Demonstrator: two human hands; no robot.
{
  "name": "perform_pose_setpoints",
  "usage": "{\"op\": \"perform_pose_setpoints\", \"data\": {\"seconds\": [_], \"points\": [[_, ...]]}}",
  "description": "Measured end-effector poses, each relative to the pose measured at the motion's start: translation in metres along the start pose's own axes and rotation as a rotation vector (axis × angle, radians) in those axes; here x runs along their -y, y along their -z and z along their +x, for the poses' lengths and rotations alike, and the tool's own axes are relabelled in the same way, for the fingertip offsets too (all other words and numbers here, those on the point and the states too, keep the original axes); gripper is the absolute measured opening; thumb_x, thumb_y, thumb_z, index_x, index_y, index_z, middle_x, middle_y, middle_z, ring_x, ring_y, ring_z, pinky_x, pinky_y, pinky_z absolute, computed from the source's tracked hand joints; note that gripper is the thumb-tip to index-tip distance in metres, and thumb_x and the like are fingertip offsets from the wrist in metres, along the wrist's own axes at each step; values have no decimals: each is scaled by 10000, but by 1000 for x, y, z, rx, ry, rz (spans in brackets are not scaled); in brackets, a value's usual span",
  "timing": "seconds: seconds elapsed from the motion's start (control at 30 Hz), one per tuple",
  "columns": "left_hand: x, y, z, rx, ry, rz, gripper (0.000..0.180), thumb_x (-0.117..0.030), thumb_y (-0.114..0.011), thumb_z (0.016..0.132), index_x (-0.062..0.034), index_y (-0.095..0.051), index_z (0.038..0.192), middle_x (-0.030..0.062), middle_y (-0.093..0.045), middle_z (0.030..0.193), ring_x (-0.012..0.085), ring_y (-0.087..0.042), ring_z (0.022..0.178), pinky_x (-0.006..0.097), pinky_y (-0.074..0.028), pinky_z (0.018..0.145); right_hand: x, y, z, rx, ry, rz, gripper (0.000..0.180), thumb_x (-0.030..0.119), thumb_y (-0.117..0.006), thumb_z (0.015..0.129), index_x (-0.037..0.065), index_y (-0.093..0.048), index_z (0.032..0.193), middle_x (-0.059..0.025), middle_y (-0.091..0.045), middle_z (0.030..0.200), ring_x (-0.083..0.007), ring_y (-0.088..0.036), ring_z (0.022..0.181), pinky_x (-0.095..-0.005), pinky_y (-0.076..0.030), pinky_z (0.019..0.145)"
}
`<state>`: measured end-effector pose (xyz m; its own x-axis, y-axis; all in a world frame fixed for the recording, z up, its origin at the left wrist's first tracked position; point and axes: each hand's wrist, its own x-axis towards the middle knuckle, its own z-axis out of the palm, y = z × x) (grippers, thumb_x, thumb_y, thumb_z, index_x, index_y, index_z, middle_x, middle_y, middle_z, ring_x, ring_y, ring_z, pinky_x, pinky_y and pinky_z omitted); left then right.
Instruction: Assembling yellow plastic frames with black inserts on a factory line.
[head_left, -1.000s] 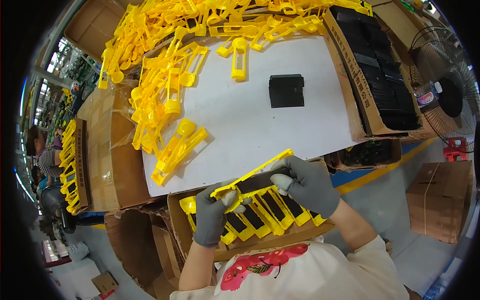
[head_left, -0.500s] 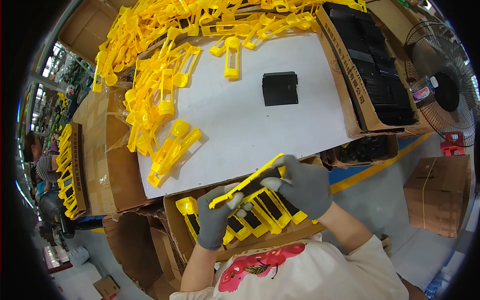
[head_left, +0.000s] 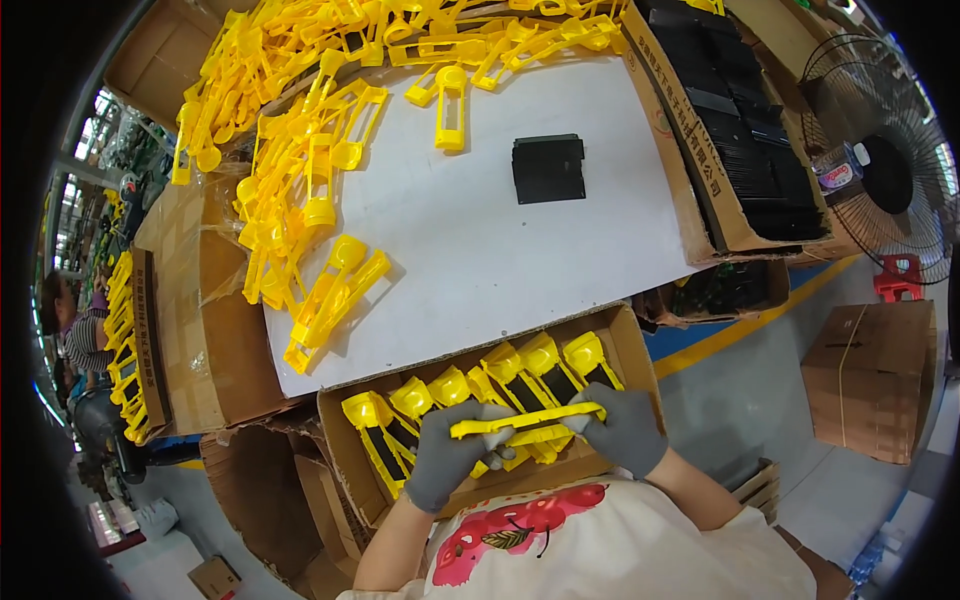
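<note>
My gloved left hand and my gloved right hand grip the two ends of a yellow plastic frame between them. It is turned nearly edge-on, so its face is hidden. Right under it, an open cardboard box holds several similar yellow frames with rounded heads and dark panels in their windows. On the white tabletop beyond the box lies a small stack of thin black sheets. A pair of loose yellow frames rests toward the table's left front.
A heap of yellow frames covers the far left. At the right, a carton is packed with black sheets, beside a fan. A closed carton stands on the floor. A person is at the far left.
Both hands have come down and closer to my body with the yellow frame, which went from slanted to nearly level. More of the frames in the box now show.
</note>
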<state>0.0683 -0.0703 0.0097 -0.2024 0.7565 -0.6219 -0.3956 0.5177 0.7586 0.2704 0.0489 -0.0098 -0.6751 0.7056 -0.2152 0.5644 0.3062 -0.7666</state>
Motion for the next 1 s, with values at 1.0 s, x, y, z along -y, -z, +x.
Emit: {"op": "perform_pose_setpoints", "data": {"seconds": [1.0], "points": [[-93, 165, 88, -909, -537, 1426, 440, -348, -749, 732, -76, -645, 1062, 141, -659, 1008, 316, -622, 922, 399, -504, 788, 3, 51, 249, -63, 312, -601, 290, 171, -688, 765, 101, -611, 1036, -77, -583, 1071, -302, -622, 904, -389, -509, 780]]}}
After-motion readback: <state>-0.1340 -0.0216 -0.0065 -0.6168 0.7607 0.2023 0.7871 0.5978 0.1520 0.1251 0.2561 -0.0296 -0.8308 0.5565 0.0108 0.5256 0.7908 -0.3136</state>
